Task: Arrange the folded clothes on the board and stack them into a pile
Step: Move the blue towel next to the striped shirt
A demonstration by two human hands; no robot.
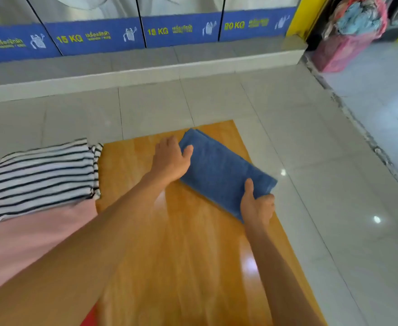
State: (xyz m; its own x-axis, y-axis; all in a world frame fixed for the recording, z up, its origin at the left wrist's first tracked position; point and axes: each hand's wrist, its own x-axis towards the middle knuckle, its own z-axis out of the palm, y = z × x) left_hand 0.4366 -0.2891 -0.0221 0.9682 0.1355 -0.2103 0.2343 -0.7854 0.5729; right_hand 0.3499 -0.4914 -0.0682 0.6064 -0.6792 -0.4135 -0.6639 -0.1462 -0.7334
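A folded blue cloth [219, 170] lies slantwise on the far right part of the wooden board [181, 243], its near corner reaching over the board's right edge. My left hand [171, 158] grips its far left edge, thumb on top. My right hand [257, 205] pinches its near right corner. A folded black-and-white striped garment [42, 175] sits to the left of the board, on top of a pink cloth [28, 236], beside my left arm.
The board lies on a pale tiled floor [311, 161]. A raised step [146, 74] and washing machines with blue labels [94, 36] run along the back. A pink bag stuffed with laundry [353, 31] stands at the far right.
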